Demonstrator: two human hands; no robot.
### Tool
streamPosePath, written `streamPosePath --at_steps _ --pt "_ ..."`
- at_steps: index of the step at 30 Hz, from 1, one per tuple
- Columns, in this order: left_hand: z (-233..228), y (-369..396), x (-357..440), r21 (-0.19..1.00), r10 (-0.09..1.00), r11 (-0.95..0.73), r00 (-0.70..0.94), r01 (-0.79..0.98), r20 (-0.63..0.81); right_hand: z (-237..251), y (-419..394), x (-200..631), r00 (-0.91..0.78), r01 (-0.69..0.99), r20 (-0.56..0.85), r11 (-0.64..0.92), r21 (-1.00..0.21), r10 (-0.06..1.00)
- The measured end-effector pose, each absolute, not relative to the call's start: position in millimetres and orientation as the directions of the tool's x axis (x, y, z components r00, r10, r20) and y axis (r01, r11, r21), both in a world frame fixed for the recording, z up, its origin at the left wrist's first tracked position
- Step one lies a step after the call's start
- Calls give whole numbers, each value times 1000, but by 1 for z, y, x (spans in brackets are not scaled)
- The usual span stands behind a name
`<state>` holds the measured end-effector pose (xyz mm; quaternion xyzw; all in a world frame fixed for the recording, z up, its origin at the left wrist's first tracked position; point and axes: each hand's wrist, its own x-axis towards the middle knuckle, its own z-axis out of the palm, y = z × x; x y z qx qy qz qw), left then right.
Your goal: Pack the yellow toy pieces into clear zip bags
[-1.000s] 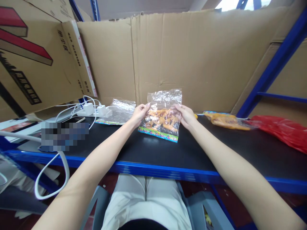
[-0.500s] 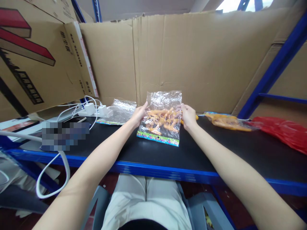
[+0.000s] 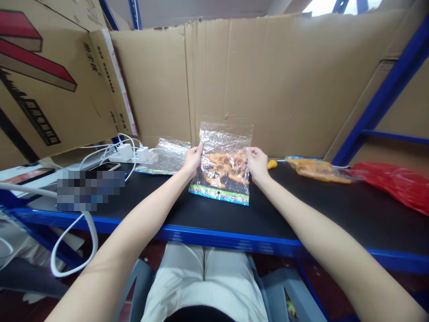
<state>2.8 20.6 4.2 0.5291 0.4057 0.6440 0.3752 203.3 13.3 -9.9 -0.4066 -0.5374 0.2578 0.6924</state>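
A clear plastic bag (image 3: 226,138) with a colourful printed strip along its near edge stands tilted over the black tabletop. Inside it lie several orange-yellow plastic pieces (image 3: 224,169) whose exact kind I cannot make out. My left hand (image 3: 193,160) pinches the bag's left side, and my right hand (image 3: 257,163) pinches its right side. Just beyond my right hand, a small yellow-orange piece (image 3: 272,164) rests on the table. To the left, behind my left forearm, lies another clear bag (image 3: 169,156) with a similar printed strip.
Farther right are a filled bag of orange pieces (image 3: 318,171) and a red plastic bag (image 3: 392,181). White chargers and cables (image 3: 125,152) crowd the left side, near a blurred-out object (image 3: 90,190). Cardboard (image 3: 268,80) walls the back; a blue metal edge (image 3: 228,239) runs along the front.
The bag has shifted slightly left and its top edge has risen and flattened. Both hands moved a little left with it, uncovering more of the small yellow-orange piece.
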Motion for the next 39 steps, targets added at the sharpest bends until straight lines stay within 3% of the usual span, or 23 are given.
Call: streamPosePath --at_steps 7,12,25,30,34,39 --pt "8 18 2 929 922 -366 -161 -55 353 -4 6 206 259 -19 522 545 -839 813" --pt "7 21 1 886 888 -458 -89 -77 451 0 0 207 168 -21 489 499 -866 856" --pt "10 27 -7 880 852 -466 -314 -91 418 4 -2 207 94 -67 369 376 -924 925" --pt "10 37 -20 885 812 -461 -435 -69 389 2 -2 207 -72 128 282 289 -949 957" --pt "5 45 -29 887 770 -457 -467 71 434 3 -1 209 -49 211 347 350 -913 936" --pt "4 45 -30 899 790 -438 -473 9 389 12 -4 215 -3 41 319 319 -947 948"
